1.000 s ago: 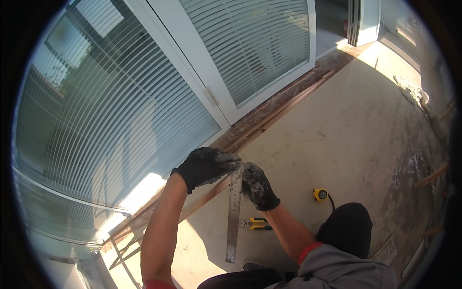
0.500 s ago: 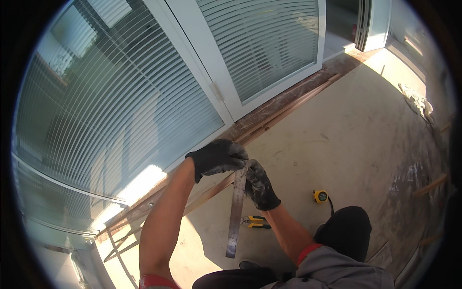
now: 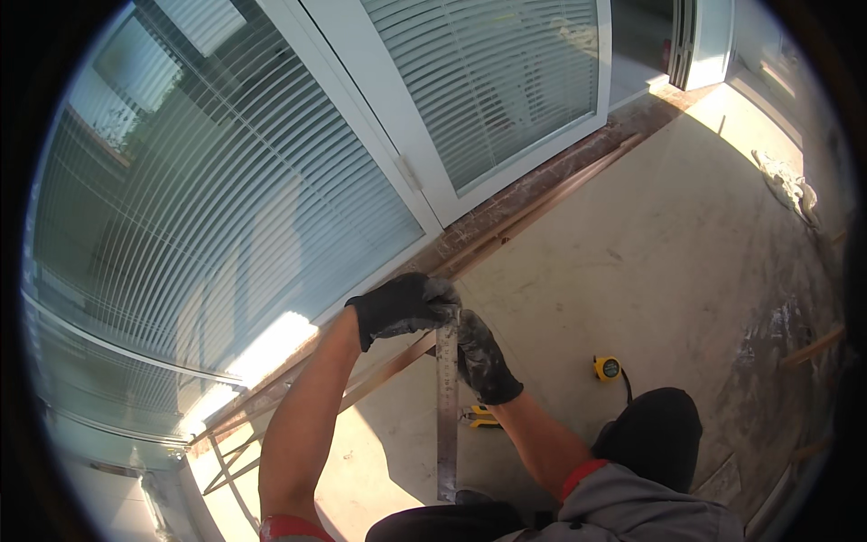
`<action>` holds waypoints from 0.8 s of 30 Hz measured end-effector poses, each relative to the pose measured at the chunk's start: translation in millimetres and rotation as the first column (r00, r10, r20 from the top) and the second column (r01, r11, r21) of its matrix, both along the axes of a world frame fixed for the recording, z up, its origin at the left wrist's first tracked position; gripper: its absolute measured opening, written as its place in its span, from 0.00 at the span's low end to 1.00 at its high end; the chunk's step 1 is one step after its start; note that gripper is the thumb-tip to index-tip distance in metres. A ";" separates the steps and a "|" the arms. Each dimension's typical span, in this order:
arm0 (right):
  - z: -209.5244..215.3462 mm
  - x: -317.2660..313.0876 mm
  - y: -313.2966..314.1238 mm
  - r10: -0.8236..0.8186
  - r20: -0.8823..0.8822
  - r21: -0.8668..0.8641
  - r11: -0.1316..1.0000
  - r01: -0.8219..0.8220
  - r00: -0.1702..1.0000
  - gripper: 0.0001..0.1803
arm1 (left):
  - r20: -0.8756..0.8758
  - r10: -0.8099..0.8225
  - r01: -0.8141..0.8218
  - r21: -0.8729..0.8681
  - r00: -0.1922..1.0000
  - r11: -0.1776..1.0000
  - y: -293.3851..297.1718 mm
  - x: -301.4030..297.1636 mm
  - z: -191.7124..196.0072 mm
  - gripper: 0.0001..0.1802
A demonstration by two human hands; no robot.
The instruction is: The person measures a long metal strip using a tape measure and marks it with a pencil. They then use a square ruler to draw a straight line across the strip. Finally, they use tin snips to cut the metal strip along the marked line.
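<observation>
Both my hands wear dark, dusty work gloves and meet at the upper end of a worn metal ruler [image 3: 447, 415]. My left hand [image 3: 406, 307] is closed at its top, fingers bent over the end. Just right of it, my right hand [image 3: 486, 363] is closed against the ruler's upper right edge; its fingertips are partly hidden. The ruler's long blade runs down toward my legs. Under the hands passes a long brown strip [image 3: 384, 372], along the foot of the glazed doors. Whether the ruler touches the strip I cannot tell.
Yellow-handled pliers [image 3: 481, 416] lie on the floor, partly behind the ruler and right forearm. A yellow tape measure [image 3: 607, 369] sits near my knee. White-framed doors with blinds [image 3: 488, 90] stand ahead. A crumpled cloth [image 3: 786, 185] lies at the far right.
The ruler has swung nearer to straight up and down in view, its lower end moving right and nearer me. Both hands have shifted slightly left and down, still at its top.
</observation>
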State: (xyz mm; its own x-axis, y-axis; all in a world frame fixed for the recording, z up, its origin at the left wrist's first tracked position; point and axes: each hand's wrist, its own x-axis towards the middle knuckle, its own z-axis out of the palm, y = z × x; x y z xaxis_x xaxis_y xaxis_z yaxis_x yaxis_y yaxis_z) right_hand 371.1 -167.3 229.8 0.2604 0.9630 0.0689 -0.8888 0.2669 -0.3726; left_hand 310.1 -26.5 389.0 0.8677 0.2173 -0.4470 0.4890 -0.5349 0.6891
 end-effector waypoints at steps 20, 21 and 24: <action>5.3 16.7 5.7 0.060 0.144 0.056 0.996 -0.069 0.988 0.10 | 0.162 0.253 -0.183 -0.354 0.954 0.917 -1.3 -101.0 6.5 0.17; 4.1 17.8 7.7 0.070 0.140 0.066 0.995 -0.080 0.988 0.09 | 0.155 0.231 -0.166 -0.347 0.961 0.923 -9.8 -102.1 8.5 0.17; 1.5 20.4 13.2 0.123 0.171 0.073 0.988 -0.137 0.978 0.09 | 0.092 0.289 -0.232 -0.392 0.953 0.890 -15.8 -104.6 -2.9 0.16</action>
